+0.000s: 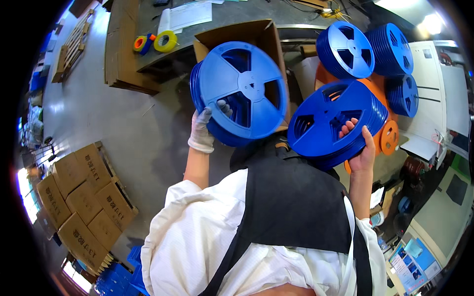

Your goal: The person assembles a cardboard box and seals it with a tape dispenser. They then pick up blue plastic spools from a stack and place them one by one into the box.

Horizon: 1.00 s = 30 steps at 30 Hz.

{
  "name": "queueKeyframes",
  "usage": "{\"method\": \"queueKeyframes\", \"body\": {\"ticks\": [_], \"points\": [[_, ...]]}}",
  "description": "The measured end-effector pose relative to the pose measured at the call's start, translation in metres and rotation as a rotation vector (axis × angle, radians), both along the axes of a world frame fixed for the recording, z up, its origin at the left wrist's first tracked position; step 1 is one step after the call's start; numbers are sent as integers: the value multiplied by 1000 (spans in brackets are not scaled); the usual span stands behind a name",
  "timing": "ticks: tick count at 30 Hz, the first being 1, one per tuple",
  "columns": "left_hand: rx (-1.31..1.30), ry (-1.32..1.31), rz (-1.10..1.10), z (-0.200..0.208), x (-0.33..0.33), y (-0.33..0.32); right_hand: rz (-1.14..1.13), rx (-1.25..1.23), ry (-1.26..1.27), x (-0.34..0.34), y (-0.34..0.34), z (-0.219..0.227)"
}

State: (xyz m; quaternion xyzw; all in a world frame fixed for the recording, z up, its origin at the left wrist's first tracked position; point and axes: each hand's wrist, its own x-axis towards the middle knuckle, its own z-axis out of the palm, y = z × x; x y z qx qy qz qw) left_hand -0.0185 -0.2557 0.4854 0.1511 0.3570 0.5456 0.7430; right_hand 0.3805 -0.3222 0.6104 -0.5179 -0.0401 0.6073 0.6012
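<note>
My left hand (202, 129), in a pale glove, grips a stack of blue plastic reels (254, 81) by its near left rim, with some fingers through a cutout. That stack is tilted in front of an open cardboard box (264, 30). A second stack of blue reels (328, 118) is in my right hand (363, 145), which is bare. Its fingertips show inside a cutout and the thumb lies along the rim. Both stacks are apart from each other, with a narrow gap between them.
More blue reel stacks (353, 47) stand at the far right beside orange reels (389, 138). Tape rolls (165, 41) and papers (185, 16) lie on the workbench (237, 11). Flattened cardboard (121, 47) leans at its left. Stacked cartons (86, 200) stand on the left floor.
</note>
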Motion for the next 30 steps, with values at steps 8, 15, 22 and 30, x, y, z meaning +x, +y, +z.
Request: {"method": "queueKeyframes", "body": {"ticks": [8, 15, 22, 30], "points": [[-231, 345, -76, -142, 83, 61, 56, -111, -81, -11, -4, -5], [-294, 672, -111, -288, 97, 79, 21, -242, -65, -6, -9, -20], [-359, 655, -321, -255, 144, 106, -32, -249, -40, 2, -16, -31], [-515, 373, -339, -223, 144, 94, -48, -140, 34, 15, -20, -37]]}}
